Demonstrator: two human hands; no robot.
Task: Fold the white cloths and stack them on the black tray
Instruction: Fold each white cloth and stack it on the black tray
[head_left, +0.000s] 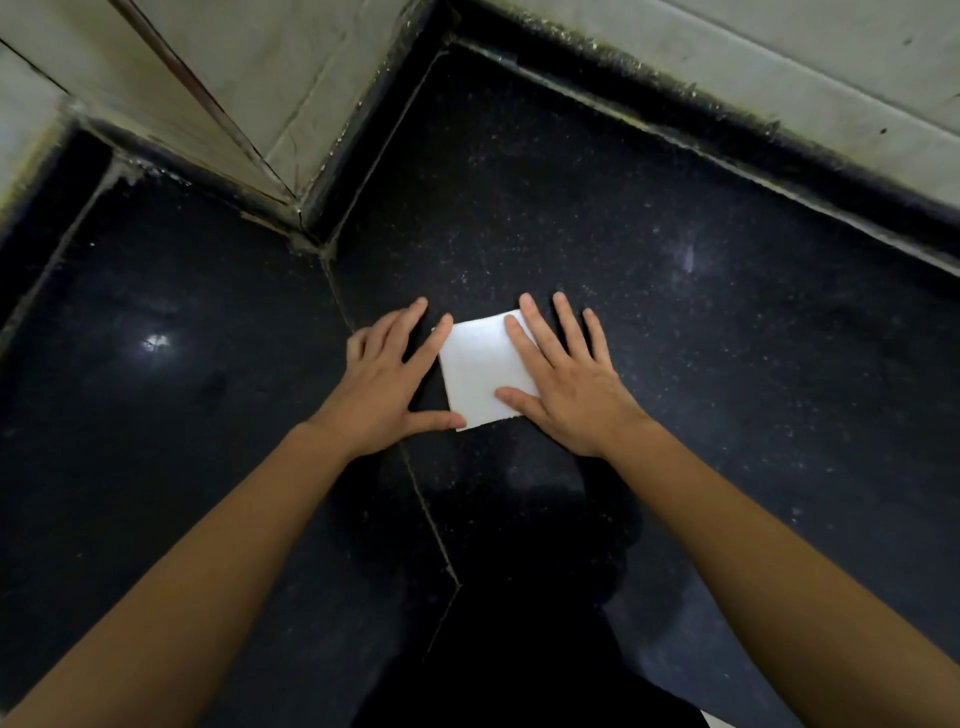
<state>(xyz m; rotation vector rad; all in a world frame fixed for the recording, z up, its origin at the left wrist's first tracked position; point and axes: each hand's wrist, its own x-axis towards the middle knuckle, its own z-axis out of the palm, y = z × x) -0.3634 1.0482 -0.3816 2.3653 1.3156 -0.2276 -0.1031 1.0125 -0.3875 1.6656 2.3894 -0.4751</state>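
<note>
Lying near the middle of the black speckled tabletop (675, 364) was a folded white cloth (478, 369). The right hand (566, 384), fingers spread, pressed its 3 o'clock side; the left hand (387, 387), also spread, touched its 9 o'clock edge.

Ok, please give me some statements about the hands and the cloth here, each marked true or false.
1. The white cloth lies folded on the dark counter. True.
2. The right hand lies flat on the cloth. True.
3. The left hand lifts the cloth into the air. False: it lies flat beside the cloth, fingers touching its edge.
4. Three cloths are stacked here. False: only one cloth shows.
</note>
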